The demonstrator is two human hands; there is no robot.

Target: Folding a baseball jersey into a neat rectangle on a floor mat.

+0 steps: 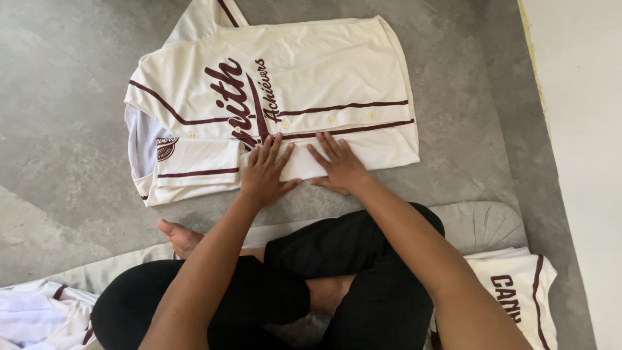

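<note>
Two hands rest flat on one cream jersey [304,78] with dark red piping, spread on the grey floor [65,97] at 12 o'clock from the seated person.

Left hand [265,172]: open, palm down, fingers spread, pressing the near folded edge of the jersey. Right hand [340,165]: open, palm down, just beside the left, on the same edge. Neither grips anything.

Jersey: lies front up, button strip running left to right across the view. Long axis runs 9 to 3 o'clock; collar end toward 9, hem toward 3. One sleeve [210,16] sticks out toward 12 o'clock; the near sleeve [194,168] is folded in, at 9 o'clock from the left hand.

Surroundings: black trousers [363,259] on crossed legs at 6 o'clock, a bare foot [178,236] at 7 o'clock from the hands. Grey mat [479,223] under the person. Second folded jersey [518,285] at 4 o'clock, by the right arm. Heap of white cloth [39,321] with dark red trim at 8 o'clock. Pale wall [583,129] at 3 o'clock. Only the hands lie on the spread jersey.
</note>
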